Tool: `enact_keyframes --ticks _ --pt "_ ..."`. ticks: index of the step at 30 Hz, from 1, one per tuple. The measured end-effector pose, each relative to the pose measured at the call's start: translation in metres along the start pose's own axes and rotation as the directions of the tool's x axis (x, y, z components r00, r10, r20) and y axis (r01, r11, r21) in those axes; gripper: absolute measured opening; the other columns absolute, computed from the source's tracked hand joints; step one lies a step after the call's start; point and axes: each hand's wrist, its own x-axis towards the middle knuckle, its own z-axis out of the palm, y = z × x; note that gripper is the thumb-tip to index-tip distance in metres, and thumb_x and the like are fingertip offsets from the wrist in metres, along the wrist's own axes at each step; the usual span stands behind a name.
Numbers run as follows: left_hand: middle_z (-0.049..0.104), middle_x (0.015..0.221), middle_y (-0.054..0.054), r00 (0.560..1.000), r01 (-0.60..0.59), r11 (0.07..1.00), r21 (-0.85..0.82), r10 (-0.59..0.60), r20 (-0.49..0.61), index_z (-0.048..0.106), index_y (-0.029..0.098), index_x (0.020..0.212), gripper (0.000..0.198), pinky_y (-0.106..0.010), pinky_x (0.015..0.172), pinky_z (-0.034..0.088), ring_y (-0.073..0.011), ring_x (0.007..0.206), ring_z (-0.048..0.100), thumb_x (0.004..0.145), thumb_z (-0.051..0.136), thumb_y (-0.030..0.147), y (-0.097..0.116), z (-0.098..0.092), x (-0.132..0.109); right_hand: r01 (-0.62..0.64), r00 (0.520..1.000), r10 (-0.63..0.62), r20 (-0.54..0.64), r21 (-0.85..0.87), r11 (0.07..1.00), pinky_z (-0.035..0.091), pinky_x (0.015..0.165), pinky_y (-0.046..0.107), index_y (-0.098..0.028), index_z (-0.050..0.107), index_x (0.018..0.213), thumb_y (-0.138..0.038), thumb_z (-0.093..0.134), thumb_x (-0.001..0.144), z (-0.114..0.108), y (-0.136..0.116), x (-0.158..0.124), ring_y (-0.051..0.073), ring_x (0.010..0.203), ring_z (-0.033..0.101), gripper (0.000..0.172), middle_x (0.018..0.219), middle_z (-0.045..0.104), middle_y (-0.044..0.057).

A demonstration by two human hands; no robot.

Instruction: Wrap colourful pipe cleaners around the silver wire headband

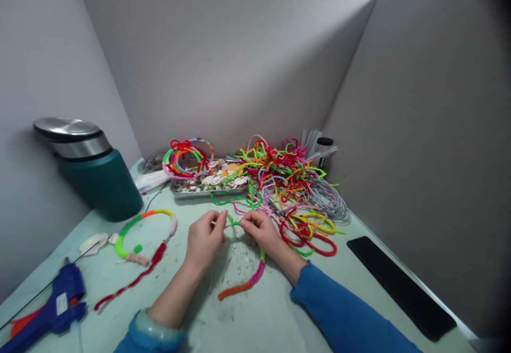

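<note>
Near the middle of the table, my left hand (206, 237) pinches the left end of a thin wire with green fuzzy stem (233, 222) around it. My right hand (260, 229) is closed on the same green piece just to the right. From under my right hand hangs a curved, wrapped hoop (257, 276), green, magenta and orange, its orange end resting on the table. To the left lies another hoop (126, 231) wrapped in green, orange, yellow and pink, with a red fuzzy stem (139, 277) trailing from it.
A blue glue gun (64, 300) and a teal bottle (101, 182) stand at left. Behind my hands are a metal tray (194, 195) of shells and buttons, finished hoops (186, 161) and tangled fuzzy stems (279, 164). Red-handled scissors (325, 246) and a black strip (399, 286) lie at right.
</note>
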Motion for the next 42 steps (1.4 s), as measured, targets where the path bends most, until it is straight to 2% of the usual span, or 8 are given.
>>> enact_keyframes --ticks 2,4,8,11,15,22,33,42 --pt "0.056 0.049 0.001 0.98 0.186 0.98 -0.071 -0.179 0.087 0.057 0.017 0.059 0.043 -0.022 0.038 0.034 -0.0113 0.034 0.049 0.073 0.048 0.057 -0.003 0.0 0.003 -0.004 1.0 0.004 0.006 -0.001 1.0 0.026 0.041 0.019 -0.018 0.05 0.069 -0.038 0.055 0.077 0.0 0.0 0.0 0.006 0.041 0.033 0.023 0.047 0.04 -0.008" --pt "0.059 0.05 0.0 0.936 0.329 0.934 -0.137 -0.303 0.18 0.059 0.015 0.062 0.047 -0.022 0.035 0.032 -0.0105 0.031 0.047 0.07 0.049 0.06 -0.004 0.001 0.005 -0.005 1.0 0.005 0.012 -0.002 1.0 0.026 0.041 0.019 -0.017 0.05 0.069 -0.037 0.055 0.078 0.0 -0.001 0.0 0.006 0.041 0.034 0.022 0.048 0.041 -0.007" --pt "0.061 0.054 -0.002 0.863 0.461 0.856 -0.234 -0.37 0.344 0.059 0.012 0.065 0.047 -0.02 0.034 0.031 -0.0076 0.029 0.045 0.069 0.053 0.058 -0.001 0.002 0.005 0.003 1.0 -0.002 0.027 -0.015 1.0 0.026 0.042 0.019 -0.017 0.05 0.07 -0.035 0.055 0.079 -0.001 -0.001 0.0 0.006 0.042 0.034 0.02 0.049 0.041 -0.007" --pt "0.061 0.054 -0.002 0.853 0.458 0.84 -0.29 -0.323 0.41 0.059 0.011 0.065 0.043 -0.018 0.036 0.033 -0.0061 0.032 0.045 0.069 0.057 0.053 -0.003 0.002 0.003 0.006 1.0 -0.006 0.027 -0.026 1.0 0.027 0.043 0.019 -0.017 0.051 0.069 -0.035 0.055 0.079 -0.001 -0.002 -0.001 0.006 0.043 0.034 0.021 0.05 0.042 -0.007" --pt "0.055 0.047 0.0 0.856 0.445 0.84 -0.311 -0.297 0.422 0.059 0.01 0.065 0.041 -0.017 0.037 0.034 -0.0056 0.033 0.045 0.071 0.057 0.051 -0.008 0.001 0.003 0.005 0.999 -0.003 0.037 -0.038 0.999 0.027 0.043 0.019 -0.017 0.051 0.068 -0.035 0.055 0.079 -0.001 -0.004 -0.001 0.006 0.043 0.035 0.021 0.048 0.042 -0.007" --pt "0.063 0.069 -0.003 0.863 0.414 0.844 -0.341 -0.246 0.44 0.061 0.011 0.074 0.032 -0.018 0.038 0.037 -0.005 0.039 0.049 0.067 0.064 0.042 -0.004 0.001 0.005 0.002 1.0 -0.002 -0.005 -0.006 1.0 0.026 0.041 0.019 -0.017 0.05 0.068 -0.035 0.055 0.078 -0.001 -0.001 0.001 0.006 0.041 0.034 0.021 0.047 0.04 -0.008" --pt "0.058 0.056 0.002 0.918 0.321 0.91 -0.261 -0.231 0.322 0.057 0.013 0.068 0.027 -0.017 0.038 0.035 -0.0061 0.037 0.048 0.064 0.066 0.039 -0.01 0.008 0.003 0.018 0.999 -0.016 0.044 -0.036 0.999 0.026 0.043 0.019 -0.017 0.049 0.067 -0.031 0.052 0.08 -0.001 0.001 0.0 0.006 0.043 0.035 0.02 0.049 0.041 -0.007" --pt "0.046 0.04 0.007 0.898 0.357 0.915 -0.188 -0.281 0.34 0.052 0.015 0.063 0.031 -0.017 0.033 0.032 -0.0079 0.033 0.045 0.063 0.065 0.044 -0.009 0.008 0.003 0.023 0.999 -0.019 0.038 -0.087 0.996 0.027 0.044 0.019 -0.017 0.049 0.065 -0.029 0.053 0.08 0.0 -0.003 -0.001 0.006 0.045 0.035 0.02 0.05 0.041 -0.007"
